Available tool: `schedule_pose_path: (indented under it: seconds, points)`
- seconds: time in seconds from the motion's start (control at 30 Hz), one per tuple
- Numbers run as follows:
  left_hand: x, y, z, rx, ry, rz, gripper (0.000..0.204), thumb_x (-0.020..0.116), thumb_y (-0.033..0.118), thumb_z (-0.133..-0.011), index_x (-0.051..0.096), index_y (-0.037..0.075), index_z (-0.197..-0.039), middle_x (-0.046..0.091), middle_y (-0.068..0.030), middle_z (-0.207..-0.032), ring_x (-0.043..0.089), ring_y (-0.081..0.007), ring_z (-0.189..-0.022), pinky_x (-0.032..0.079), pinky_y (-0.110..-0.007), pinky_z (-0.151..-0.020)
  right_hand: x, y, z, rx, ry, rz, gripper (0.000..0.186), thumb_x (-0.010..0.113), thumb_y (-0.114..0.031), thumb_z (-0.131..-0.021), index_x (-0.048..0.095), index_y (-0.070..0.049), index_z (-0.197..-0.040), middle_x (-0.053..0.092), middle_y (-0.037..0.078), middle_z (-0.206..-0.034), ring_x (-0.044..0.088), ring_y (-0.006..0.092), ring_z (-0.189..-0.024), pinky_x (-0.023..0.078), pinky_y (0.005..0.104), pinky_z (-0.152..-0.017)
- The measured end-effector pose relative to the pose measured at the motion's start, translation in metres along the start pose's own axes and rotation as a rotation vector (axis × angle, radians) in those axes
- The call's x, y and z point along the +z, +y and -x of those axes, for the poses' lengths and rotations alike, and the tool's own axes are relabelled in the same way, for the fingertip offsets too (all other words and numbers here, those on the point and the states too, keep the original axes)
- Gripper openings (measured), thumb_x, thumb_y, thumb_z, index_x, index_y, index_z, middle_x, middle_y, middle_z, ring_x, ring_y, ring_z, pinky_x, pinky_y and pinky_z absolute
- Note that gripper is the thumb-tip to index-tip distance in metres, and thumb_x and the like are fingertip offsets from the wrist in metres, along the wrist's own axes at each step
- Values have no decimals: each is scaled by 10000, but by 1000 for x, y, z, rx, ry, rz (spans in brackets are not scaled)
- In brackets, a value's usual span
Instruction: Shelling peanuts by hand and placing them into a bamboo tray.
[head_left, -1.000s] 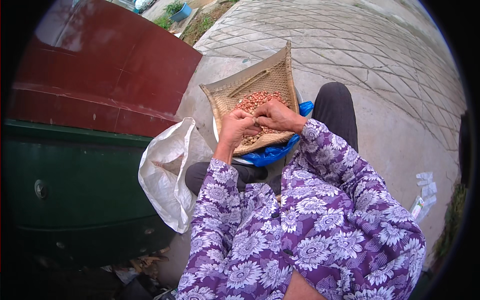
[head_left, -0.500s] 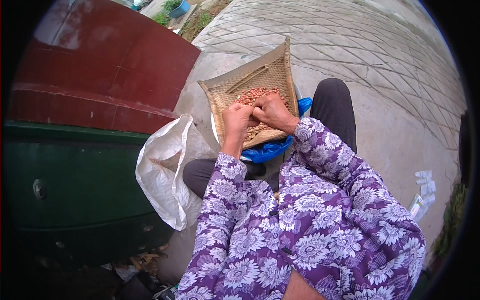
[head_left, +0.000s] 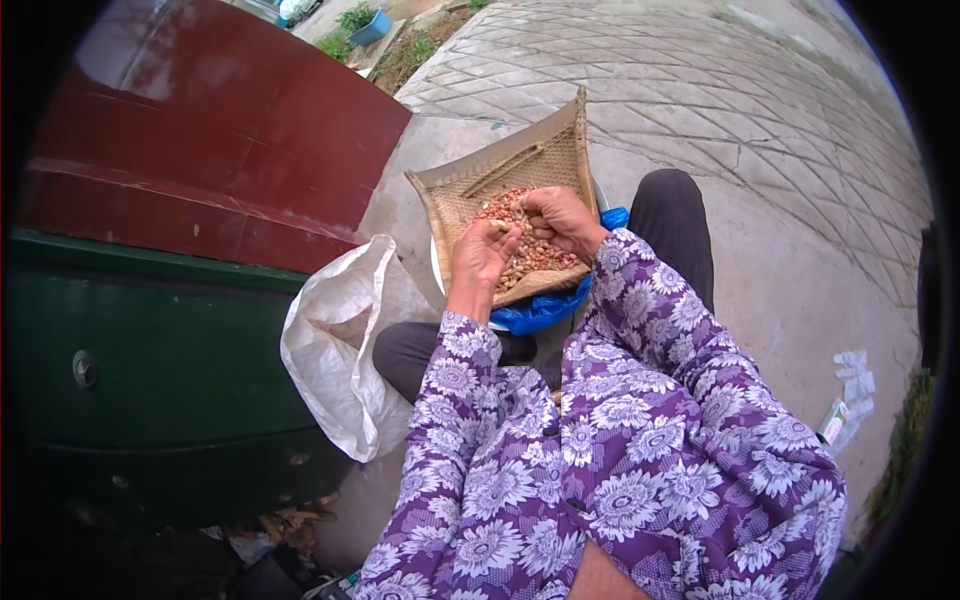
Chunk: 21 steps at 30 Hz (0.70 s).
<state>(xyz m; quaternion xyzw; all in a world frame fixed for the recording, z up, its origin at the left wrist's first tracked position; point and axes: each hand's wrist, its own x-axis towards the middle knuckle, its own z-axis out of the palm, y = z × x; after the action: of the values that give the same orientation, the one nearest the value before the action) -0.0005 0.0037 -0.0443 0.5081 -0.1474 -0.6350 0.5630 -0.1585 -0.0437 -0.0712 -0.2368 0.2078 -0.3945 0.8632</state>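
A woven winnowing tray (head_left: 520, 160) rests on my lap over a blue bag (head_left: 545, 310). A heap of reddish-brown peanuts (head_left: 535, 255) lies in it. My left hand (head_left: 480, 255) is cupped palm up over the tray's near left part, with a pale shell piece at its fingertips. My right hand (head_left: 560, 220) is curled over the peanuts, fingers pinched together on something small, right beside the left hand. Both sleeves are purple with white flowers.
A white sack (head_left: 340, 350) lies open at my left knee. A dark green metal bin (head_left: 150, 380) and a dark red wall (head_left: 200, 140) stand on the left. Patterned paving (head_left: 750, 110) stretches ahead. Small white scraps (head_left: 850, 390) lie at right.
My left hand has turned palm up and shifted slightly left, away from the heap. The right hand stays over the peanuts. The view has tilted a little.
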Motion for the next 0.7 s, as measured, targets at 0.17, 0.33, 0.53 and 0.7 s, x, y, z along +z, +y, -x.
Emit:
schedule_pose_path:
  seconds: [0.17, 0.33, 0.53, 0.7]
  points:
    - [-7, 6, 4, 37, 71, -137, 142, 576, 84, -783, 497, -17, -845, 558, -148, -826, 615, -277, -711, 540, -313, -542, -15, 1, -20, -506, 317, 1220, 149, 563, -110, -762, 617, 15, -702, 480, -8, -505, 412, 73, -399, 280, 228, -357]
    - [3, 15, 10, 174, 137, -358, 97, 537, 30, -774, 485, -26, -835, 571, -130, -733, 632, -244, -593, 530, -281, -446, -16, -1, -19, -342, 310, 990, 187, 582, -135, -732, 644, 40, -749, 528, 24, -530, 463, 110, -429, 349, 255, -401]
    - [19, 21, 21, 280, 118, -495, 57, 524, 8, -763, 511, -34, -799, 590, -118, -675, 626, -195, -529, 518, -247, -429, -20, -10, -12, 41, -127, 78, 125, 534, -82, -777, 544, -61, -655, 467, -15, -541, 417, 75, -439, 296, 210, -384]
    - [43, 20, 30, 351, 57, -611, 62, 548, 25, -762, 543, -35, -779, 593, -99, -667, 613, -156, -511, 492, -213, -417, -12, -6, -3, 121, -6, -77, 95, 525, -113, -824, 546, -64, -745, 544, 11, -652, 525, 93, -543, 396, 213, -405]
